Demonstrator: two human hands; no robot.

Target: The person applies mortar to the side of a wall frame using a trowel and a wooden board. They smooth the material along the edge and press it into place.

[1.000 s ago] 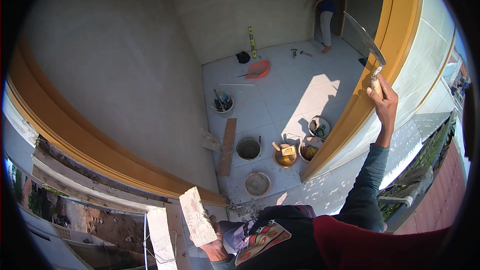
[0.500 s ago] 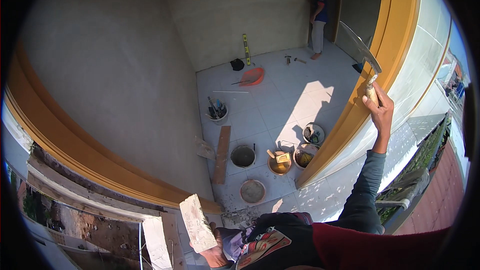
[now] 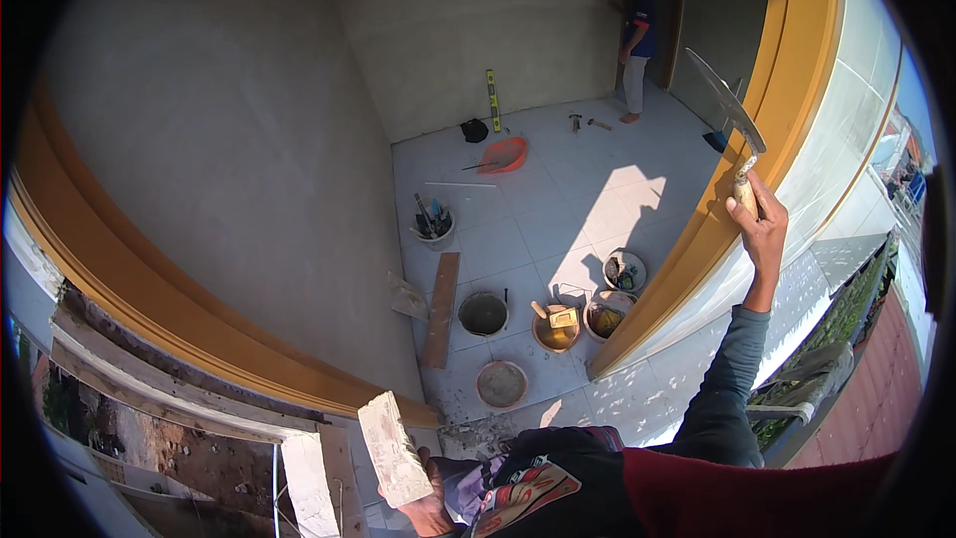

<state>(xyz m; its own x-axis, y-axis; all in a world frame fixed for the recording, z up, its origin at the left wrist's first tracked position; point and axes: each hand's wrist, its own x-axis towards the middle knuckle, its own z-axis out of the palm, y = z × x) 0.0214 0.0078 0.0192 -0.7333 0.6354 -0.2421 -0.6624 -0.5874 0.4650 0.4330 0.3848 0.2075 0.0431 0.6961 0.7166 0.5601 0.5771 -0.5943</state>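
Observation:
My right hand (image 3: 765, 229) is raised beside the orange door frame (image 3: 687, 239), fingers closed round the wooden handle of a trowel (image 3: 732, 105). Its metal blade points up and away. Low in the view, my left hand (image 3: 430, 508) grips the lower end of a pale, rough-edged block (image 3: 392, 448) that stands tilted. Part of that hand is hidden behind the block. Below, on the tiled floor, are a bucket of grey mix (image 3: 483, 314), another round tub of grey material (image 3: 501, 384) and a basin (image 3: 556, 327) with a yellow-topped float on it.
A plank (image 3: 441, 309) lies by the left wall. Near it stands a bucket of tools (image 3: 434, 222). Two more buckets (image 3: 624, 269) sit by the right door frame. Farther back are an orange dustpan-like scoop (image 3: 504, 153), a yellow level (image 3: 493, 100) and a standing person (image 3: 637, 40).
The trowel and my right hand have shifted very slightly to the right and down. My left hand keeps its hold on the block. The person at the back has moved slightly.

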